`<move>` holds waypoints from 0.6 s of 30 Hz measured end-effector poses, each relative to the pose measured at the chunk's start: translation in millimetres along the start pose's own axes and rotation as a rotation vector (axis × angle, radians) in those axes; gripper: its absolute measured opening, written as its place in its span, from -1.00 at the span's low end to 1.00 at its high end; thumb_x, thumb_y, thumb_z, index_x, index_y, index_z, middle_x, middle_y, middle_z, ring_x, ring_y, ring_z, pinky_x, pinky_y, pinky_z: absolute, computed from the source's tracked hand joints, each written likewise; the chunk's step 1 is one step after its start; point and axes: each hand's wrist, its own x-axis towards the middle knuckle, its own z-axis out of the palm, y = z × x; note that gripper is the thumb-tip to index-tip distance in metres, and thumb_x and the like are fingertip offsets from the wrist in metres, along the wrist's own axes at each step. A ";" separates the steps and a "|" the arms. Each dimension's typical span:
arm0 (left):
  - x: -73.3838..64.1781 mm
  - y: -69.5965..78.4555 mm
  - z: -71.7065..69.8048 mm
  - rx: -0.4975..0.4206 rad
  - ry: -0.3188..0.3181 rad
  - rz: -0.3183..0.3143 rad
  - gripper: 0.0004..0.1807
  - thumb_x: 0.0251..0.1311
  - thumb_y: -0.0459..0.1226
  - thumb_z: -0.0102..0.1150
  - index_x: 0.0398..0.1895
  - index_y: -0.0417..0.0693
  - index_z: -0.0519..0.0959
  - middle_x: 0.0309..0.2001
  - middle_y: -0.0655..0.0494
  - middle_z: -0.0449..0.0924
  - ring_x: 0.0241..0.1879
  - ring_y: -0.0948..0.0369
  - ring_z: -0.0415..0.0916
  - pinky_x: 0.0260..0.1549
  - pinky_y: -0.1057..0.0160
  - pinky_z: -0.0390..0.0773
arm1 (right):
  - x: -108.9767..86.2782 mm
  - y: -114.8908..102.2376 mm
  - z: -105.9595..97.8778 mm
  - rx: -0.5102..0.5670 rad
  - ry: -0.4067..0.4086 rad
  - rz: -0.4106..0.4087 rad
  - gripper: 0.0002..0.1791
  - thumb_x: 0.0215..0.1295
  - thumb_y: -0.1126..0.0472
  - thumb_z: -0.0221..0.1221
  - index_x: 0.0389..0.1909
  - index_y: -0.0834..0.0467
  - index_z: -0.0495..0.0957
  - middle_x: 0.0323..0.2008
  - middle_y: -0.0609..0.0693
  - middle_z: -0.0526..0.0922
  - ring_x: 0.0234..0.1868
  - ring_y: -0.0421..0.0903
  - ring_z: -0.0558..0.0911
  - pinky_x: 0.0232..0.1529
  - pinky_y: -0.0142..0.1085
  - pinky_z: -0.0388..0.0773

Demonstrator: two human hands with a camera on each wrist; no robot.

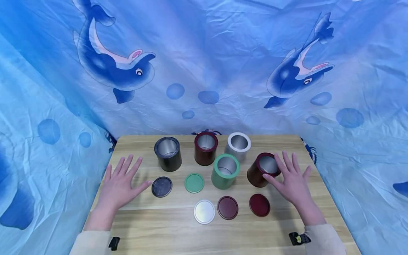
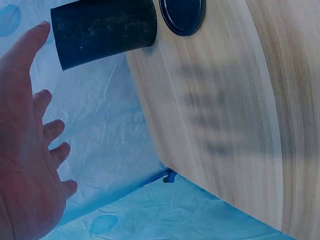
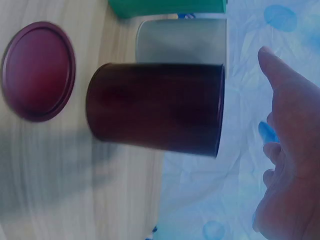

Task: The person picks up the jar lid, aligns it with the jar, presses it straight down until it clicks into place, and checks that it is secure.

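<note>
My left hand (image 1: pixel 119 189) is held over the table's left side, fingers spread and empty. Nearest to it are a black canister (image 1: pixel 170 161), standing without its lid, and a round black lid (image 1: pixel 162 187) just past the thumb. On the right, my right hand (image 1: pixel 291 182) is also spread and holds nothing; its thumb and index finger overlap a dark red canister (image 1: pixel 256 175) in the head view. The right wrist view shows a gap between that hand (image 3: pixel 295 160) and the canister (image 3: pixel 157 107). A dark red lid (image 1: pixel 259 205) lies in front of this canister.
Between the hands stand a second dark red canister (image 1: pixel 205 156), a white-rimmed silver one (image 1: pixel 237 152) and a green one (image 1: pixel 223 181), all uncovered. A green lid (image 1: pixel 194 183), a white lid (image 1: pixel 204 211) and a maroon lid (image 1: pixel 227 208) lie flat. Blue cloth (image 1: pixel 204 117) surrounds the wooden table (image 1: pixel 165 233).
</note>
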 end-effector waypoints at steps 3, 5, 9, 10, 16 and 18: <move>0.4 -3.3 -1.2 0.011 -0.004 0.019 0.08 0.32 0.43 0.14 0.74 0.09 0.13 0.68 -0.25 0.05 0.65 -0.32 -0.08 0.55 -0.48 -0.33 | 5.3 -7.4 1.7 0.010 -0.006 -0.015 0.02 0.38 -0.34 0.32 0.71 -0.01 0.17 0.70 0.24 0.06 0.73 0.27 -0.23 0.38 0.65 -0.57; 1.9 -5.0 -1.6 0.019 -0.003 0.036 0.09 0.32 0.43 0.15 0.74 0.10 0.12 0.68 -0.26 0.07 0.65 -0.32 -0.08 0.55 -0.48 -0.33 | 9.1 -12.6 2.1 0.011 -0.013 -0.024 0.02 0.37 -0.36 0.31 0.70 -0.01 0.19 0.70 0.24 0.06 0.73 0.29 -0.21 0.39 0.63 -0.59; 4.4 -9.0 -3.0 0.032 0.003 0.070 0.10 0.29 0.43 0.18 0.75 0.12 0.12 0.66 -0.27 0.10 0.65 -0.31 -0.06 0.55 -0.48 -0.32 | 16.3 -24.4 3.2 0.000 -0.042 -0.042 0.02 0.37 -0.38 0.30 0.70 0.00 0.20 0.70 0.22 0.05 0.72 0.30 -0.19 0.42 0.61 -0.57; 5.0 -9.8 -3.4 0.033 0.001 0.078 0.10 0.29 0.42 0.19 0.75 0.12 0.12 0.66 -0.27 0.10 0.65 -0.31 -0.06 0.55 -0.47 -0.33 | 18.2 -27.6 3.6 -0.002 -0.052 -0.047 0.02 0.38 -0.38 0.29 0.70 0.00 0.20 0.71 0.20 0.03 0.73 0.29 -0.20 0.43 0.60 -0.57; 6.7 -13.1 -6.8 0.053 -0.016 0.116 0.09 0.27 0.43 0.21 0.72 0.10 0.18 0.67 -0.25 0.11 0.65 -0.30 -0.04 0.56 -0.47 -0.28 | 29.5 -50.2 11.1 -0.001 -0.078 -0.107 0.04 0.35 -0.38 0.32 0.70 0.02 0.21 0.72 0.14 0.03 0.73 0.27 -0.15 0.48 0.57 -0.50; 7.7 -14.3 -7.3 0.060 -0.015 0.130 0.09 0.25 0.43 0.23 0.72 0.10 0.20 0.67 -0.23 0.11 0.64 -0.30 -0.01 0.56 -0.46 -0.26 | 32.6 -59.2 14.4 0.003 -0.075 -0.136 0.04 0.33 -0.37 0.34 0.69 0.01 0.22 0.71 0.15 0.05 0.72 0.28 -0.12 0.49 0.57 -0.47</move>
